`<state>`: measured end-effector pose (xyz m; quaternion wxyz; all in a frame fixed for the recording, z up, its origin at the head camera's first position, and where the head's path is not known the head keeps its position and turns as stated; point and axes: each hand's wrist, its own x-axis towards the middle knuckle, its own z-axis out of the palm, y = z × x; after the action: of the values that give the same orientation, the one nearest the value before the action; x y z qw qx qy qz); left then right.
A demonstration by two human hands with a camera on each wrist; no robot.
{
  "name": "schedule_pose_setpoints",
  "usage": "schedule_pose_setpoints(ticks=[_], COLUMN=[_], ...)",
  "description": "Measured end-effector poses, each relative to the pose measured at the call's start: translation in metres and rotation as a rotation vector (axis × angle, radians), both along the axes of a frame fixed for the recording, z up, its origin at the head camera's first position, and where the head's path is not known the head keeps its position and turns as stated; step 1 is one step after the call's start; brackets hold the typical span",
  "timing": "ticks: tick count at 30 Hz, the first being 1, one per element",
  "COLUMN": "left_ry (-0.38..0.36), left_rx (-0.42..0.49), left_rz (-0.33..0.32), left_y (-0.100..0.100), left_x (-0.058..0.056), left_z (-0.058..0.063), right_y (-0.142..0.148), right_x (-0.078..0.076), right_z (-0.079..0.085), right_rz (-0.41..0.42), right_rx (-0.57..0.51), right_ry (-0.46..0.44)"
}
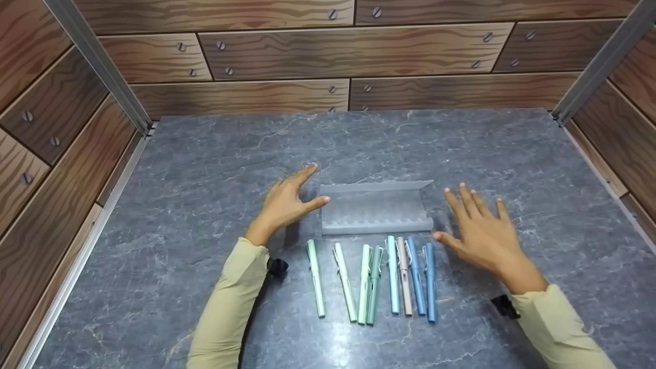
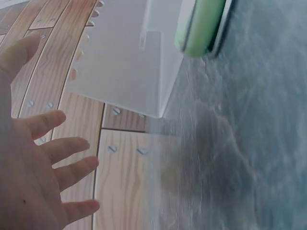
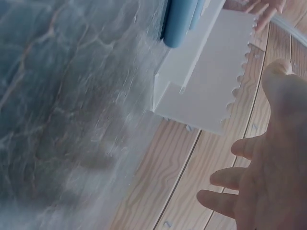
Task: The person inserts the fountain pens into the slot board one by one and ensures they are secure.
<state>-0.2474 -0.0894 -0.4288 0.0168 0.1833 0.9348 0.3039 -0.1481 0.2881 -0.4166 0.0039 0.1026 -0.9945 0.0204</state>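
Note:
A translucent plastic pen holder [image 1: 373, 204] with scalloped edges stands in the middle of the table. In front of it lie several capped pens in a loose row: pale green pens [image 1: 315, 279], a darker green pen [image 1: 374, 287], a light blue pen [image 1: 393, 277], a taupe pen [image 1: 404, 279] and two blue pens [image 1: 431, 284]. My left hand [image 1: 287, 205] hovers at the holder's left end, fingers spread, holding nothing. Off the right end, my right hand [image 1: 484, 236] is spread too, its thumb near the front corner, with nothing in it. Both wrist views show empty palms.
The grey marbled table [image 1: 230, 148] is bounded by wood-patterned panels [image 1: 353, 51] at the back and sides. Metal posts [image 1: 102, 66] rise at its far corners. A small black device [image 1: 278, 268] sits at the left wrist, another [image 1: 506, 306] at the right.

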Motion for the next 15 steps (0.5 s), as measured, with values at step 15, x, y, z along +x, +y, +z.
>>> schedule_pose_setpoints(ticks=[15], left_ry=[-0.064], left_rx=[0.172], left_rz=[-0.001], left_y=[0.005], left_x=[-0.006], left_z=[-0.003], right_y=[-0.010], right_x=[0.015], right_z=[-0.003], right_rz=[0.096], right_rx=[-0.070], right_ry=[-0.130])
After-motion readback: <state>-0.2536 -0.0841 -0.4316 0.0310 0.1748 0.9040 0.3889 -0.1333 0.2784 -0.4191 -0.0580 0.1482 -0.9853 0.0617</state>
